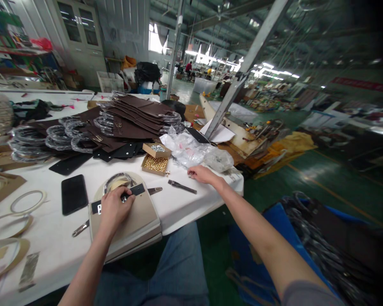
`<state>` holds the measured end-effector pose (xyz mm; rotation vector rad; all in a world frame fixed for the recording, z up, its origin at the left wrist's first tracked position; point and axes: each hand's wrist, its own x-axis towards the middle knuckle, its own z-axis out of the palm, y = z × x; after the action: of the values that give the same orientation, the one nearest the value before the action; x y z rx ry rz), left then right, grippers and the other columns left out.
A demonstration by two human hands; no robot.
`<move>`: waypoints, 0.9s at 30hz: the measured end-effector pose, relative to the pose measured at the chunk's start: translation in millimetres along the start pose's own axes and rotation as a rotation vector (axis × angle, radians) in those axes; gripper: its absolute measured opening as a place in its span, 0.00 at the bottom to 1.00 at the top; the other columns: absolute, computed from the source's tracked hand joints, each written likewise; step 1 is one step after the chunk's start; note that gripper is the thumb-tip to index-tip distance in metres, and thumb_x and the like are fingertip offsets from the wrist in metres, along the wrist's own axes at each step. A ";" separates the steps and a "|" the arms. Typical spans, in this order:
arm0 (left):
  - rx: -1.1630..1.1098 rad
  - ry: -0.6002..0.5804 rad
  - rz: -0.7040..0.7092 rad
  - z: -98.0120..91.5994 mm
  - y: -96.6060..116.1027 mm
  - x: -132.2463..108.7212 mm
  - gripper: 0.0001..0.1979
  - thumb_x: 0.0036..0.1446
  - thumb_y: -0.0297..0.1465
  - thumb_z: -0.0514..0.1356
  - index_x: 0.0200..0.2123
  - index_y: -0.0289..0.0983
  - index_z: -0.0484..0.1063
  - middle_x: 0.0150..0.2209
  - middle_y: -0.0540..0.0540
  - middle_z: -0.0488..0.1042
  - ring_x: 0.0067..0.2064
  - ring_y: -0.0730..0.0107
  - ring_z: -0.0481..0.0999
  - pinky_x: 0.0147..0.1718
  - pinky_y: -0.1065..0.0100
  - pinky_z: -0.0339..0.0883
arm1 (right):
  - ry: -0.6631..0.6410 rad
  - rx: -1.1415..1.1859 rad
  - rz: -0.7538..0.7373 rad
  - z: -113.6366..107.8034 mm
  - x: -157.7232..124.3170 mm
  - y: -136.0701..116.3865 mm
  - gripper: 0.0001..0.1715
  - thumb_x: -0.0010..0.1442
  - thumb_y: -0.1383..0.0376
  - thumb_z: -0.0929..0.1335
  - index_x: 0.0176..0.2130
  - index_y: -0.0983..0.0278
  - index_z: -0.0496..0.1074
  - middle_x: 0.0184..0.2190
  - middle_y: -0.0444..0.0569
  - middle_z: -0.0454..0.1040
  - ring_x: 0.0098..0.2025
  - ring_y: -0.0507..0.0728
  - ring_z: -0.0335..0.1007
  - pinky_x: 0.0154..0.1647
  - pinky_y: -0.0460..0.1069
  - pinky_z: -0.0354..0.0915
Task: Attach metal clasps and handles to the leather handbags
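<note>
A beige bag (137, 219) with a black strip and a shiny letter (99, 209) lies at the table's front edge. My left hand (115, 209) rests on it, fingers curled around a small shiny metal piece (124, 198) at the strip. Behind that hand, the bag's plastic-wrapped handle (119, 179) lies over a tape roll. Further right, my right hand (200, 174) is low over the white table, thumb and fingertips pinched together; what they hold is too small to make out. Dark tweezers (181, 186) lie just left of it, and a clear plastic bag (194, 148) lies behind it.
Small boxes hold gold studs (155, 164) and silver pieces (158, 148). Dark brown bags (127, 119) with wrapped handles are piled behind. A black phone (74, 194) and tape rolls (27, 201) lie at left. A blue container (258, 263) stands below, right; a metal post (225, 102) rises beyond the table.
</note>
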<state>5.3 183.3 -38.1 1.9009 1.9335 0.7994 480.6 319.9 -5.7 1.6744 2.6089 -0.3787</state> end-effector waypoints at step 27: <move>-0.069 -0.101 -0.156 -22.0 10.7 13.1 0.07 0.58 0.35 0.72 0.40 0.43 0.83 0.41 0.46 0.87 0.47 0.50 0.84 0.56 0.54 0.70 | 0.256 0.234 -0.657 31.6 26.9 -253.1 0.26 0.71 0.62 0.77 0.65 0.61 0.76 0.58 0.59 0.76 0.59 0.69 0.74 0.62 0.65 0.76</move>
<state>0.3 192.0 -12.2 1.6928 1.9390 0.7011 238.4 237.1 8.5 0.8931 3.3823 -0.5209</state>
